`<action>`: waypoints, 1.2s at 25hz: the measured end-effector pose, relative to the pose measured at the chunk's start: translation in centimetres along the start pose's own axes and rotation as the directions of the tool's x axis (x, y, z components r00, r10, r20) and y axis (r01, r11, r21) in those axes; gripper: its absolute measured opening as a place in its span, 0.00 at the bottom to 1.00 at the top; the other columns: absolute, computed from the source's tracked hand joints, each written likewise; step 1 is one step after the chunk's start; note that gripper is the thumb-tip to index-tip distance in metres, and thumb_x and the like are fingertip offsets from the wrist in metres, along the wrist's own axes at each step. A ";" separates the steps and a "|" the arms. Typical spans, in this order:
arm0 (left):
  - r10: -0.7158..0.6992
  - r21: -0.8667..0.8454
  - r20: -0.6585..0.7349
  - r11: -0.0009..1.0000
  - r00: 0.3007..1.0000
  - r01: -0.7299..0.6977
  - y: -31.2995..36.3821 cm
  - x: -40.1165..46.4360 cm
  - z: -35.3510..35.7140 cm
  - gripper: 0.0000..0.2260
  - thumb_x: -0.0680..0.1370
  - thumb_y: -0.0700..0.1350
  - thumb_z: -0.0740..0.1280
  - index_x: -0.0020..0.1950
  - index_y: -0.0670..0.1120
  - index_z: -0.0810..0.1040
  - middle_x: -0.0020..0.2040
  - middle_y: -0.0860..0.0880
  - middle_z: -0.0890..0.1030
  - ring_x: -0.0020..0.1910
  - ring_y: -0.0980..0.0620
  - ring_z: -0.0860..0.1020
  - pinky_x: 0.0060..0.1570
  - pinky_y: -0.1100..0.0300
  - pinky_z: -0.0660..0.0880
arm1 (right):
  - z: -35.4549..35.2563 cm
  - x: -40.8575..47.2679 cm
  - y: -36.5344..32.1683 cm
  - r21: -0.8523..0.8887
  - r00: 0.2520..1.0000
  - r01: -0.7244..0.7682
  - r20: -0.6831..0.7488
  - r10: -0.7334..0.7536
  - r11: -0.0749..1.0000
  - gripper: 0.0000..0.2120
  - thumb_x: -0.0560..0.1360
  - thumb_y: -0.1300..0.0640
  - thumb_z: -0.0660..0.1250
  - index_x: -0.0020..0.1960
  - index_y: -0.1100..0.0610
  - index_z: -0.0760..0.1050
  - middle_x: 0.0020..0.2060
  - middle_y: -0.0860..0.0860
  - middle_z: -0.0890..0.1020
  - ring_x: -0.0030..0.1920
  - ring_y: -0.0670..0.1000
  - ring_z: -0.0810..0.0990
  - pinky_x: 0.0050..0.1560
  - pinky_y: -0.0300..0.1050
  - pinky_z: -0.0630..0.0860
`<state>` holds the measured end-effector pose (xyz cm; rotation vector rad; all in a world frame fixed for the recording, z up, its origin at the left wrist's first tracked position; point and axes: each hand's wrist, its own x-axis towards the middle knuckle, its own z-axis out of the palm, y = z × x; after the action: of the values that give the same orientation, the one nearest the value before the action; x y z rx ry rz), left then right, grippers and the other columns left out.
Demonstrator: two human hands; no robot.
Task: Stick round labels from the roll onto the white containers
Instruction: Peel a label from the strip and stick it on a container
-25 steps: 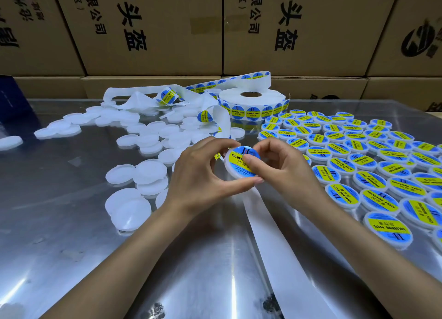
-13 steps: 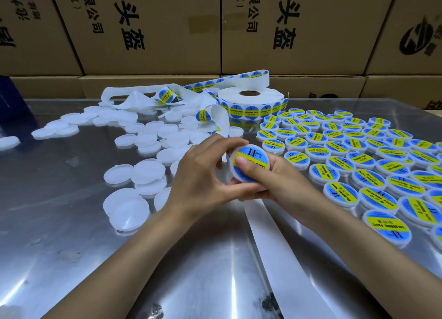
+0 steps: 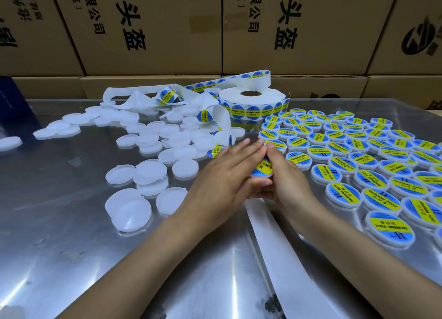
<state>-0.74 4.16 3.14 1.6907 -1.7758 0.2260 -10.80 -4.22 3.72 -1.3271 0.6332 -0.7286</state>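
A white round container [image 3: 263,169] with a blue and yellow label on top sits between my two hands at the table's middle. My left hand [image 3: 227,175] lies over its left side with the fingers stretched forward. My right hand [image 3: 284,172] grips it from the right, thumb pressing on the label. The label roll [image 3: 252,104] stands behind, its strip [image 3: 220,125] curling down toward my left fingertips. Several plain white containers [image 3: 150,170] lie to the left. Several labelled containers [image 3: 373,180] fill the right side.
A bare backing strip [image 3: 282,247] runs from under my hands to the near table edge over the shiny metal table [image 3: 71,247]. Cardboard boxes [image 3: 153,27] wall off the back. A dark blue object [image 3: 12,103] stands at the far left.
My hands lowered and tilted the labelled container flatter. The left fingers straightened and reached forward toward the strip, and the right thumb slid across the label.
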 end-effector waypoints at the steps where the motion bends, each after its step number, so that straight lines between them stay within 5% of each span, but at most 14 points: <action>1: 0.014 -0.017 -0.027 1.000 1.000 -0.014 0.0 0.0 0.1 0.23 0.78 0.51 0.60 0.71 0.46 0.67 0.72 0.53 0.66 0.73 0.54 0.60 0.72 0.54 0.57 | 0.0 0.1 0.1 0.010 1.000 0.003 -0.009 -0.003 1.000 0.24 0.80 0.44 0.54 0.34 0.43 0.83 0.29 0.53 0.83 0.30 0.50 0.83 0.32 0.44 0.80; 6: 0.072 -0.089 -0.188 0.992 0.979 -0.091 -0.5 -0.4 1.0 0.15 0.74 0.35 0.67 0.60 0.39 0.79 0.62 0.44 0.78 0.65 0.43 0.73 0.62 0.44 0.73 | -0.1 0.3 0.5 0.040 0.999 -0.032 0.010 0.032 0.999 0.27 0.81 0.46 0.51 0.34 0.50 0.83 0.22 0.51 0.78 0.24 0.47 0.79 0.29 0.38 0.78; 9: 0.161 0.000 -0.320 0.985 0.934 -0.170 -1.0 -0.3 1.1 0.09 0.72 0.37 0.72 0.51 0.40 0.84 0.54 0.45 0.83 0.57 0.45 0.80 0.56 0.51 0.77 | -0.1 0.5 0.7 0.063 0.997 -0.076 0.017 0.075 0.995 0.23 0.81 0.45 0.53 0.37 0.53 0.80 0.22 0.50 0.78 0.23 0.46 0.78 0.27 0.36 0.76; 13: 0.093 -0.007 -0.387 0.995 0.917 -0.104 -1.1 -0.4 0.9 0.04 0.71 0.44 0.73 0.43 0.46 0.86 0.51 0.50 0.84 0.47 0.51 0.83 0.47 0.56 0.78 | -1.2 1.1 0.4 0.105 0.985 -0.155 -0.057 0.162 0.982 0.21 0.81 0.44 0.53 0.40 0.57 0.76 0.22 0.49 0.79 0.20 0.44 0.76 0.22 0.34 0.73; 17: -0.168 0.053 -0.120 0.983 0.978 0.176 -2.0 -0.6 1.0 0.13 0.75 0.53 0.68 0.57 0.51 0.82 0.66 0.53 0.75 0.65 0.54 0.73 0.64 0.60 0.65 | -4.2 2.5 -0.5 -0.303 0.983 -0.130 -0.167 0.082 0.944 0.18 0.80 0.46 0.55 0.41 0.57 0.72 0.20 0.49 0.77 0.18 0.44 0.72 0.22 0.35 0.72; 20: -0.328 0.271 0.191 0.923 0.925 0.272 -3.1 -0.8 1.5 0.29 0.77 0.63 0.58 0.74 0.51 0.63 0.77 0.51 0.57 0.76 0.54 0.53 0.72 0.57 0.50 | -5.0 2.9 0.2 -0.742 0.995 -0.030 -0.089 -0.054 0.670 0.17 0.79 0.47 0.58 0.40 0.59 0.71 0.20 0.47 0.77 0.19 0.44 0.73 0.28 0.40 0.69; 22: -0.426 0.337 0.301 0.885 0.853 0.322 -3.6 -1.1 1.7 0.33 0.76 0.66 0.54 0.77 0.50 0.55 0.78 0.51 0.49 0.77 0.54 0.46 0.73 0.51 0.46 | -5.0 2.8 0.7 -0.857 0.994 -0.006 -0.062 -0.092 0.516 0.14 0.78 0.45 0.60 0.42 0.54 0.73 0.21 0.46 0.78 0.22 0.42 0.75 0.30 0.41 0.69; 26: -0.426 0.347 0.342 0.886 0.837 0.308 -3.7 -1.3 2.0 0.34 0.76 0.67 0.52 0.76 0.50 0.55 0.78 0.52 0.51 0.76 0.54 0.47 0.73 0.48 0.44 | -5.2 2.5 0.8 -0.967 0.981 -0.041 -0.086 -0.172 0.252 0.12 0.75 0.42 0.62 0.52 0.48 0.74 0.36 0.44 0.77 0.47 0.52 0.79 0.41 0.45 0.69; 30: -0.385 0.336 0.287 0.898 0.877 0.284 -3.2 -1.3 1.8 0.31 0.74 0.68 0.56 0.71 0.50 0.66 0.73 0.53 0.65 0.73 0.53 0.60 0.72 0.46 0.48 | -4.3 2.0 0.3 -0.869 0.927 0.293 0.156 -0.341 0.399 0.04 0.75 0.48 0.65 0.48 0.45 0.77 0.35 0.41 0.78 0.43 0.47 0.77 0.41 0.46 0.72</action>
<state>1.53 3.82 0.05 2.3403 -1.7065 0.0248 -12.77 -8.45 2.77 -2.4944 0.8582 -0.7540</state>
